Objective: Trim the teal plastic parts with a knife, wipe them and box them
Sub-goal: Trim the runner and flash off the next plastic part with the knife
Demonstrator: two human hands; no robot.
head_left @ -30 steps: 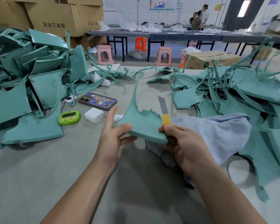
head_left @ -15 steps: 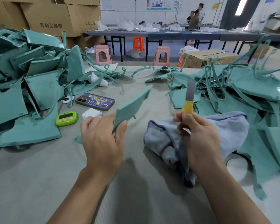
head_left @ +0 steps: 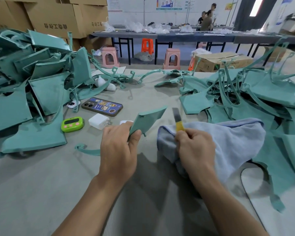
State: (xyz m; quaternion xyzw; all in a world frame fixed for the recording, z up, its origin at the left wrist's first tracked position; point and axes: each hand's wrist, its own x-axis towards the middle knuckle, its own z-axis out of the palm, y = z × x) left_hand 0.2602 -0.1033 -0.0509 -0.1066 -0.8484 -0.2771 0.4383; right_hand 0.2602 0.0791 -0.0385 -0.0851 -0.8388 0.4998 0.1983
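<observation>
Teal plastic part (head_left: 147, 120), a flat wedge-shaped piece, sits just left of the frame's centre. It is held clear of the desk (head_left: 41, 184) and tilted so its pointed end rises toward the upper right. The left grip (head_left: 118, 147) pinches its lower corner, with the thumb on the near face, the fingers curled behind and the back of the hand toward the camera.

Just to the right, not touching the part, the right grip (head_left: 195, 147) is closed round the yellow handle of the knife (head_left: 178, 121). The grey blade stands nearly upright, leaning a little left. This hand lies against a pale blue cloth (head_left: 232, 142) that is bunched beneath it and spreads to the right. Whether its fingers also hold the cloth cannot be told.

A heap of teal parts (head_left: 32, 86) fills the left of the frame, and a second heap (head_left: 262, 99) fills the right, partly under the cloth. On the desk between the left heap and the hands lie a phone (head_left: 102, 106) in a picture case, a green timer (head_left: 72, 124) and a white charger (head_left: 99, 121). A curved teal strip (head_left: 89, 150) lies lower left of the left grip.

Cardboard boxes (head_left: 54, 17) stand stacked at the upper left. Pink stools (head_left: 109, 56) and an orange stool (head_left: 147, 46) stand by a long far table.
</observation>
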